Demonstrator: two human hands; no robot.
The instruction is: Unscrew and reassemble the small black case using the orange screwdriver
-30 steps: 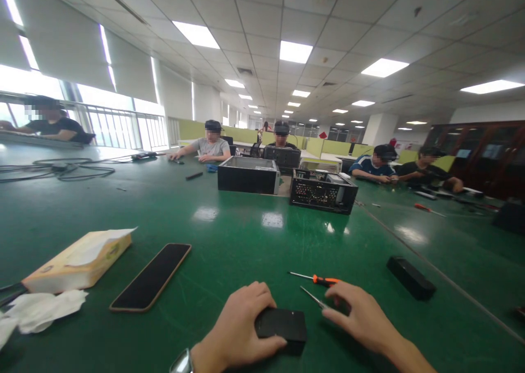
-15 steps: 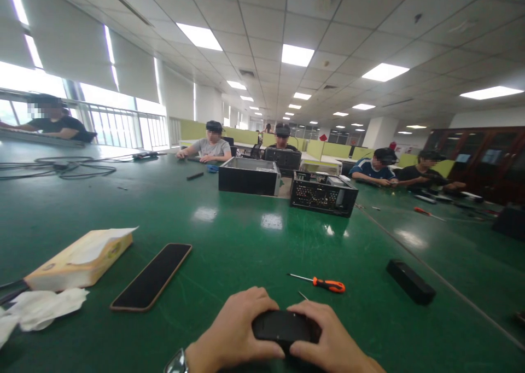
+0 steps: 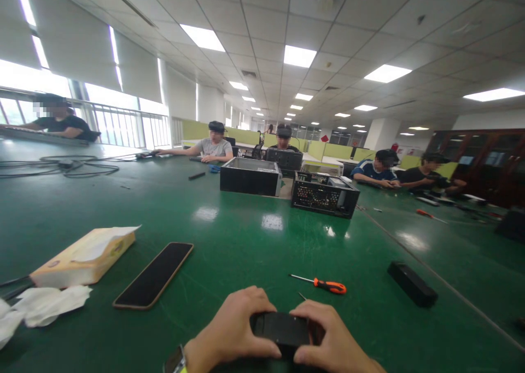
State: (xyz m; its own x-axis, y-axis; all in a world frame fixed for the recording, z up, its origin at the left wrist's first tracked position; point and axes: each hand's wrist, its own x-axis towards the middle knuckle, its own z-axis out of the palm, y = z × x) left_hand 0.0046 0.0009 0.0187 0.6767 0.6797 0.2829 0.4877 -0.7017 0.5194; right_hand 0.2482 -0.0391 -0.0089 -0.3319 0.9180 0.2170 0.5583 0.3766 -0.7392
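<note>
Left hand half-curled, clasping L end of a smooth black oblong block, prob. hard plastic; thumb on near side, fingers round far side. Right hand similarly curled on R end; fingertips mostly hidden. Block betw. both hands, toward near edge of glossy green desk (edge itself out of frame); resting or slightly raised: can't tell. Orange-and-black-handled screwdriver w/ thin metal shaft lies beyond R hand, farther from near edge. Slim metal tip shows just past R fingers, remainder hidden. Black-screened phone w/ tan rim flat to L; long black box to R, by desk seam.

Handling (est.): stiff, light-to-mod. wt., faces likely a bit slick. Best hold: opp. long sides nr. both ends, thumbs vs. fingers; fragility unclear.
</note>
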